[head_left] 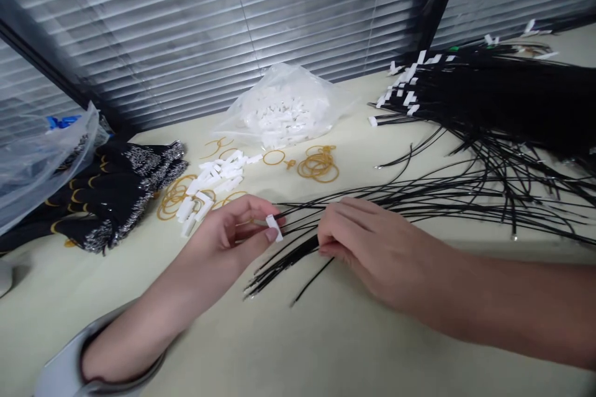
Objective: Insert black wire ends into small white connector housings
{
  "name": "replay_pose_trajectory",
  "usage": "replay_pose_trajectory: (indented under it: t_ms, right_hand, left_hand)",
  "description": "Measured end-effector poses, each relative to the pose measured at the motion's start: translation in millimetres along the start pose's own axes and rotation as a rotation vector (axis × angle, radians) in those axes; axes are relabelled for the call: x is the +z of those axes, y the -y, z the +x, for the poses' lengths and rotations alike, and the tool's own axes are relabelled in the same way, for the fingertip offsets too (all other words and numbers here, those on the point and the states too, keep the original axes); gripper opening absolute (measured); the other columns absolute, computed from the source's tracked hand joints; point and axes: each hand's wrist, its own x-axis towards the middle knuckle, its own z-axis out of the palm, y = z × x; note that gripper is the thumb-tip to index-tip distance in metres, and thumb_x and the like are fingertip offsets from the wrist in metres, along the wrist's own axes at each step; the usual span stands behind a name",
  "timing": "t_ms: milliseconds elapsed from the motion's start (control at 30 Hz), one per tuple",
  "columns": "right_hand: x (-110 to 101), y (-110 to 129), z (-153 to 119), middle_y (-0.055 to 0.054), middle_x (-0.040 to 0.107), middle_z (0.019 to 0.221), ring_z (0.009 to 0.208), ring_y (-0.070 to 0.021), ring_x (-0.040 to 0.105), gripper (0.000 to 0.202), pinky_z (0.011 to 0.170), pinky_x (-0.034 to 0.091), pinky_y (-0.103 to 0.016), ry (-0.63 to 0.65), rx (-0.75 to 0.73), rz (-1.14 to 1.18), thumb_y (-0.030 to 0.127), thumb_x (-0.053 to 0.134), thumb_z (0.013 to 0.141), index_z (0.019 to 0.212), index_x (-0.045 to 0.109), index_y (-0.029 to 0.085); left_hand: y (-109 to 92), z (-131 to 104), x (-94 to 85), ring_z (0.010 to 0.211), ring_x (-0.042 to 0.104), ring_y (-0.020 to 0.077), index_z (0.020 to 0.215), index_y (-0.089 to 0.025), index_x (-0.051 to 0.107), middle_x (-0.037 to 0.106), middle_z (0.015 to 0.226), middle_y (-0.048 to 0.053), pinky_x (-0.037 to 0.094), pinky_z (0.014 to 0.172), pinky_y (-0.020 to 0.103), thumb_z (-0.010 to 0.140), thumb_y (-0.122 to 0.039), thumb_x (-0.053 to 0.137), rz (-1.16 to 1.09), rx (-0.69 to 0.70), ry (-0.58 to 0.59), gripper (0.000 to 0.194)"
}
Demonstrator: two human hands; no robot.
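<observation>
Between the thumb and fingers of my left hand is a small white plastic connector housing, tilted upright. Thin black wires run from it toward the right. My right hand is closed over a bundle of black wires, whose metal-tipped ends fan out to the left below the connector. A single wire sticks out beneath my right fingers. What exactly those fingertips pinch is hidden behind the hand. More of the loose wires stretch away to the right behind my right hand.
Loose white connector housings lie beside yellow rubber bands. A clear bag of white housings stands by the window blinds. Banded black wire bundles are at left; a large pile of black wires is at right.
</observation>
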Motion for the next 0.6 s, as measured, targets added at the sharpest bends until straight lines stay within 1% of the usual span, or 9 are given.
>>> replay_pose_trajectory:
  t_ms: [133,200,267,333,433,500,600]
  right_hand:
    - [-2.7,-1.1,3.6,-0.002,0.053,0.077,0.074,-0.0132,0.046,0.016,0.072,0.038,-0.026,-0.080,0.034,0.053,0.006,0.040,0.087,0.082,0.054,0.014]
    - [-5.0,-0.5,5.5,-0.003,0.053,0.074,0.072,-0.0137,0.047,0.017,0.070,0.039,-0.026,-0.105,0.031,0.029,0.010,0.042,0.087,0.078,0.056,0.014]
    - [-7.0,0.1,6.1,-0.002,0.053,0.071,0.070,-0.0134,0.047,0.016,0.067,0.039,-0.025,-0.107,0.036,0.021,0.013,0.046,0.086,0.074,0.057,0.015]
    - [-8.1,0.5,5.2,-0.001,0.053,0.071,0.068,-0.0128,0.048,0.015,0.065,0.038,-0.026,-0.079,0.040,0.045,0.015,0.048,0.086,0.076,0.058,0.015]
    - [-7.4,0.6,2.5,0.000,0.057,0.071,0.067,-0.0121,0.051,0.018,0.070,0.037,-0.028,-0.051,-0.022,0.091,0.012,0.044,0.088,0.081,0.060,0.016]
    - [-5.9,0.4,1.1,-0.001,0.059,0.073,0.069,-0.0123,0.052,0.020,0.071,0.037,-0.029,-0.071,-0.046,0.091,0.009,0.043,0.087,0.085,0.061,0.016]
    - [-4.6,0.0,1.0,-0.002,0.058,0.073,0.067,-0.0126,0.052,0.017,0.065,0.036,-0.028,-0.105,0.022,0.071,0.010,0.045,0.085,0.082,0.062,0.014]
  left_hand:
    - [2.2,1.9,-3.7,0.084,0.056,0.0132,0.088,-0.020,0.056,0.063,0.086,-0.001,0.040,0.075,0.024,0.078,-0.025,0.063,-0.060,-0.014,-0.031,0.014]
    - [1.7,2.5,-3.8,0.083,0.057,0.0128,0.089,-0.020,0.056,0.063,0.085,-0.001,0.040,0.076,0.023,0.078,-0.024,0.064,-0.105,-0.028,-0.021,0.014]
    - [0.6,2.3,-3.5,0.083,0.057,0.0129,0.089,-0.021,0.057,0.063,0.084,-0.001,0.040,0.077,0.024,0.077,-0.024,0.064,-0.131,-0.036,-0.016,0.015]
    - [-0.5,1.5,-3.5,0.083,0.057,0.0128,0.089,-0.021,0.057,0.064,0.084,-0.002,0.039,0.077,0.023,0.076,-0.024,0.065,-0.126,-0.030,-0.025,0.015]
    - [-1.0,-0.1,-4.5,0.083,0.057,0.0116,0.088,-0.022,0.058,0.064,0.083,-0.004,0.039,0.076,0.021,0.076,-0.023,0.065,-0.112,-0.027,-0.033,0.014]
    - [-0.6,-0.5,-5.8,0.081,0.057,0.0102,0.088,-0.023,0.058,0.063,0.082,-0.005,0.038,0.074,0.020,0.076,-0.023,0.065,-0.108,-0.014,-0.030,0.013]
    - [-0.1,0.0,-7.2,0.077,0.055,0.0084,0.087,-0.022,0.059,0.062,0.079,-0.005,0.038,0.071,0.017,0.076,-0.022,0.065,-0.087,0.009,-0.030,0.013]
